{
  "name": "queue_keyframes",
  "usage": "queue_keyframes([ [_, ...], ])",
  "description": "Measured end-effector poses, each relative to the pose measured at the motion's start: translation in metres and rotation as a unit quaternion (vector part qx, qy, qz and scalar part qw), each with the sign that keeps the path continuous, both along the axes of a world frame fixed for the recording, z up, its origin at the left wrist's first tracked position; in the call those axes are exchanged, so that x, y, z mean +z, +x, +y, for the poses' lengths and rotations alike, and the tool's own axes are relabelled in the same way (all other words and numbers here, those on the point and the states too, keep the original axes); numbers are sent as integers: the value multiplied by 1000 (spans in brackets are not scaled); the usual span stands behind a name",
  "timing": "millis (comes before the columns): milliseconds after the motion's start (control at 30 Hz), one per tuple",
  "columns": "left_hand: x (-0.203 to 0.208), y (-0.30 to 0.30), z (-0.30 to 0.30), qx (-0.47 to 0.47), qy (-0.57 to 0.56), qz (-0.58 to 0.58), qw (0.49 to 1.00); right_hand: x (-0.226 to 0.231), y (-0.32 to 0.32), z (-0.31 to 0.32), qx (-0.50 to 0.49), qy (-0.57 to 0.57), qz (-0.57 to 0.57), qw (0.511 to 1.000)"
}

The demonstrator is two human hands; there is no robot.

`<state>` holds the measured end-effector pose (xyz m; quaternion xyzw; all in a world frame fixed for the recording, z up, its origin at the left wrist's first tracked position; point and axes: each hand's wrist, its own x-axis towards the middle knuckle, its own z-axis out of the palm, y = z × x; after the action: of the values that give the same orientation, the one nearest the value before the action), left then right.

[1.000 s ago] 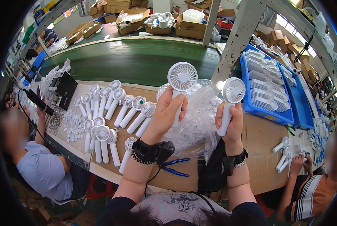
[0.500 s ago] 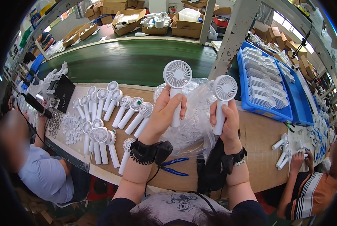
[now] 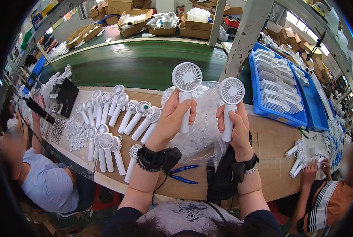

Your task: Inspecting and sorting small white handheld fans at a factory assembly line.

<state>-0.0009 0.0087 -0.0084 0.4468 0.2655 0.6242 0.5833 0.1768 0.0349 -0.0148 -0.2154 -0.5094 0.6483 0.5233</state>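
In the head view, my left hand (image 3: 176, 115) curls closed round a white handheld fan (image 3: 187, 77); my right hand (image 3: 239, 128) grips a second fan (image 3: 232, 91) beside it. A plastic bag (image 3: 198, 144) lies between my hands. I seem to be comparing both; moving either calls for steady fingers.

Mid-frame, one fan (image 3: 187, 78) sits in the left hand (image 3: 175, 116) and a second fan (image 3: 232, 91) in the right hand (image 3: 240, 127) — between and beneath them, a bag (image 3: 196, 144) lies on the bench (image 3: 275, 152). More fans (image 3: 134, 122) lie left of the bag, pliers (image 3: 185, 181) below it. A tray (image 3: 282, 119) stands at upper right; a conveyor belt (image 3: 137, 59) crosses the upper frame, behind the bench.
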Motion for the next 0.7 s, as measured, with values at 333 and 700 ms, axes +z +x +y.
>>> queue_keyframes([
  [333,-1,-2,0,35,-6,-43,998,0,1,1,3,9,1,1000],
  [700,4,1,-3,44,-6,-44,998,2,0,0,4,2,0,1000],
])
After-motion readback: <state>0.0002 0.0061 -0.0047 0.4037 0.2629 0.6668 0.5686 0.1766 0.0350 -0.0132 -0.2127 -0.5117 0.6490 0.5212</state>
